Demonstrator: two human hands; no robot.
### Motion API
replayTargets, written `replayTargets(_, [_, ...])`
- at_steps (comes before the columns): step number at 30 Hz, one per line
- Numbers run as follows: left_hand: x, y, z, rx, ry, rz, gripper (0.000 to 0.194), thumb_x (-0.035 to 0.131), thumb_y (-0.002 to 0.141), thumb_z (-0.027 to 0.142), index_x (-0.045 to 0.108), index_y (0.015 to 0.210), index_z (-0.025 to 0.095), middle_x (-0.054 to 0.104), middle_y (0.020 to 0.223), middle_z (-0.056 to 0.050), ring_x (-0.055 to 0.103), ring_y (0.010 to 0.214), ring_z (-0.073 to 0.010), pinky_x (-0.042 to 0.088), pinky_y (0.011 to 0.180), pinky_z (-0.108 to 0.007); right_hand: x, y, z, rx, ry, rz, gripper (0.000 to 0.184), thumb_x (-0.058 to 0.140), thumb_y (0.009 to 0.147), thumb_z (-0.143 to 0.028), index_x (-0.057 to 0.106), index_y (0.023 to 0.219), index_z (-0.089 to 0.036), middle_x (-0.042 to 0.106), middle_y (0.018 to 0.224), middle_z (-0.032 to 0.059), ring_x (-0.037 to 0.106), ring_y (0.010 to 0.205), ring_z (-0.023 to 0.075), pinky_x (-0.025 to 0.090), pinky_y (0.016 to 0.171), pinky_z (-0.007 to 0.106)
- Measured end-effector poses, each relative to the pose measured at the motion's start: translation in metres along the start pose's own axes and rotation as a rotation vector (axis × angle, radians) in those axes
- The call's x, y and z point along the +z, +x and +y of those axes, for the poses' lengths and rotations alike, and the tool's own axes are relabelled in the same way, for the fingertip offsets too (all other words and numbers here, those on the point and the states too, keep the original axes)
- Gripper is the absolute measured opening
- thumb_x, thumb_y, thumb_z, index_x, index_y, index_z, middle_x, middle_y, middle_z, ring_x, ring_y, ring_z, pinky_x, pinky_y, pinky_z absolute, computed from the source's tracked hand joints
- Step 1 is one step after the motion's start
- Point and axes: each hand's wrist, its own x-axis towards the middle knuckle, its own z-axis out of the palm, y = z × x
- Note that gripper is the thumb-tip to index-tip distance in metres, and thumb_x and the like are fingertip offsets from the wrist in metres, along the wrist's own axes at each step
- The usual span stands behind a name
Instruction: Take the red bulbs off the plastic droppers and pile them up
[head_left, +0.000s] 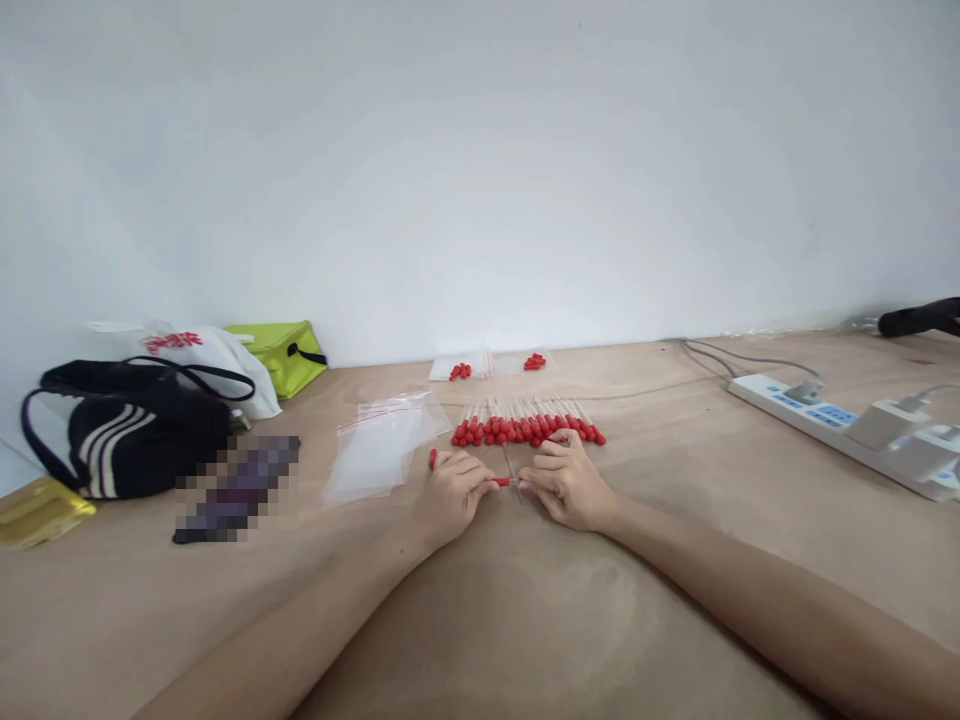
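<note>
My left hand (454,492) is closed, its fingertips pinching a small red piece (501,482) that points right. From this piece a thin pale stick reaches toward my right hand (566,485), whose thumb and fingers are pinched around its end. A second bit of red (433,458) shows at the far side of my left hand; whether it is held or lies on the table, I cannot tell. Just beyond both hands lies a row of pale sticks with red heads (529,428), heads toward me. A thin line runs on the table between my hands.
Clear zip bags (379,450) lie left of the row. Farther back, two small groups of red pieces (460,372) rest on more bags. A black bag (150,430), a white plastic bag (251,375) and a lime-green bag (281,350) stand left; a power strip (840,425) lies right.
</note>
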Motion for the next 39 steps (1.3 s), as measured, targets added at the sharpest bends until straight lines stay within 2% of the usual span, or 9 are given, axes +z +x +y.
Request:
replayTargets(7, [-0.008,-0.005,-0.007,-0.003,-0.003,0.033,0.029,0.038,0.088,0.024,0.057,0.067,0.017,0.061,0.065,-0.001,0.053,0.066,-0.0141,0.036,0.066,-0.030,-0.006,-0.008,0.006,0.030,0.029,0.038,0.026,0.043,0.084,-0.024,0.062,0.068,-0.018,0.051,0.052,-0.0015,0.040,0.060,0.0109,0.025,0.075,0.032])
replayTargets(9, [-0.018,-0.014,-0.016,-0.073,-0.007,0.098,0.027,0.038,0.087,0.024,0.059,0.071,0.018,0.062,0.069,-0.002,0.055,0.069,-0.0146,0.040,0.067,-0.029,-0.013,-0.017,0.014,0.108,0.019,0.063,0.026,0.042,0.085,-0.024,0.063,0.070,-0.018,0.056,0.056,-0.0001,0.044,0.062,0.0114,0.025,0.074,0.032])
replayTargets(13, [-0.036,-0.030,-0.033,-0.337,0.017,0.260,0.024,0.040,0.085,0.029,0.061,0.085,0.018,0.060,0.082,-0.005,0.056,0.073,-0.0146,0.045,0.064,-0.026,-0.019,-0.028,0.024,0.292,0.006,0.077,0.022,0.043,0.085,-0.026,0.065,0.087,-0.022,0.065,0.070,0.0012,0.052,0.065,0.0117,0.026,0.073,0.031])
replayTargets(16, [-0.039,-0.031,-0.042,-0.487,0.103,0.295,0.026,0.041,0.081,0.029,0.062,0.087,0.017,0.057,0.083,-0.006,0.055,0.068,-0.0144,0.046,0.057,-0.025,-0.013,-0.025,0.021,0.377,0.023,0.072,0.021,0.044,0.083,-0.024,0.064,0.090,-0.022,0.066,0.070,0.0012,0.054,0.064,0.0120,0.027,0.070,0.030])
replayTargets(19, [-0.036,-0.024,-0.049,-0.564,0.139,0.227,0.026,0.042,0.076,0.027,0.061,0.088,0.015,0.056,0.078,-0.005,0.055,0.061,-0.0135,0.046,0.057,-0.026,-0.006,-0.016,0.014,0.409,0.043,0.019,0.022,0.042,0.078,-0.017,0.061,0.088,-0.020,0.066,0.074,0.0018,0.056,0.066,0.0130,0.027,0.068,0.029])
replayTargets(24, [-0.029,-0.014,-0.051,-0.648,0.170,0.115,0.020,0.047,0.073,0.030,0.057,0.086,0.018,0.059,0.069,0.000,0.053,0.054,-0.0129,0.044,0.058,-0.026,0.002,-0.002,0.003,0.479,0.001,-0.089,0.016,0.043,0.071,-0.012,0.057,0.075,-0.018,0.062,0.068,-0.0003,0.053,0.064,0.0128,0.026,0.065,0.027])
replayTargets(31, [-0.028,-0.010,-0.047,-0.551,0.257,0.081,0.021,0.047,0.076,0.036,0.059,0.081,0.019,0.063,0.078,-0.004,0.056,0.078,-0.0200,0.041,0.071,-0.031,0.006,0.012,-0.011,0.604,-0.018,-0.148,0.022,0.044,0.075,-0.017,0.062,0.087,-0.022,0.064,0.081,0.0020,0.054,0.075,0.0145,0.025,0.066,0.028])
replayTargets(35, [-0.027,0.010,-0.041,-0.544,0.346,0.047,0.021,0.051,0.075,0.037,0.062,0.081,0.021,0.063,0.085,-0.004,0.053,0.086,-0.0226,0.038,0.076,-0.034,0.004,0.015,-0.015,0.610,-0.002,-0.172,0.022,0.045,0.077,-0.022,0.063,0.090,-0.024,0.064,0.080,0.0007,0.055,0.075,0.0141,0.024,0.067,0.028])
replayTargets(39, [-0.017,0.036,-0.038,-0.569,0.318,-0.010,0.020,0.052,0.074,0.040,0.064,0.074,0.023,0.063,0.086,-0.004,0.052,0.089,-0.0260,0.036,0.078,-0.040,0.003,0.014,-0.014,0.564,0.039,-0.129,0.023,0.044,0.081,-0.027,0.063,0.093,-0.024,0.066,0.080,0.0009,0.056,0.075,0.0138,0.025,0.068,0.029])
